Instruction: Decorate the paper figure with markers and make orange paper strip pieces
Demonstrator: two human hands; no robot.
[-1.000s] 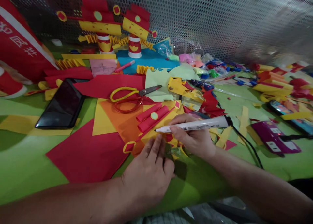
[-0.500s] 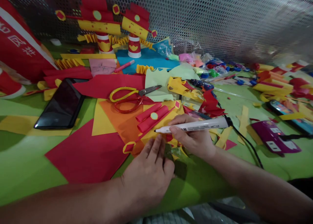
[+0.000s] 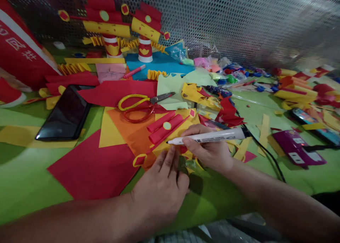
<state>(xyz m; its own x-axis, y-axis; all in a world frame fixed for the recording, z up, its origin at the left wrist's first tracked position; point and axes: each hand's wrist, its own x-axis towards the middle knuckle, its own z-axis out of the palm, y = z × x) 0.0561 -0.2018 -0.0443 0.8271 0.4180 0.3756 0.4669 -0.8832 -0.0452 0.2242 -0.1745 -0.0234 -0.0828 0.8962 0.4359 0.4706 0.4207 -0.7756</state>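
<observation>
A white marker (image 3: 212,136) is pinched in my right hand (image 3: 208,149), its dark tip at the yellow face piece (image 3: 161,148) of a paper figure. Two red paper rolls (image 3: 165,128) with a pale round disc lie along the top of that piece. My left hand (image 3: 162,186) rests palm down just below, fingertips on the lower edge of the yellow piece, fingers stretched out. Red-and-yellow round tags (image 3: 140,160) stick out at the ends of a thin red strip. Scissors (image 3: 151,101) with yellow and red handles lie just behind the figure.
A black phone (image 3: 65,112) and a red sheet (image 3: 92,168) lie at the left. Two paper-cup figures (image 3: 145,49) stand at the back. Paper scraps are scattered around the middle. A purple device (image 3: 299,147) with a black cable lies at the right, near another phone (image 3: 316,124).
The view has shifted very slightly. Both hands and the marker stay in nearly the same place on the yellow piece.
</observation>
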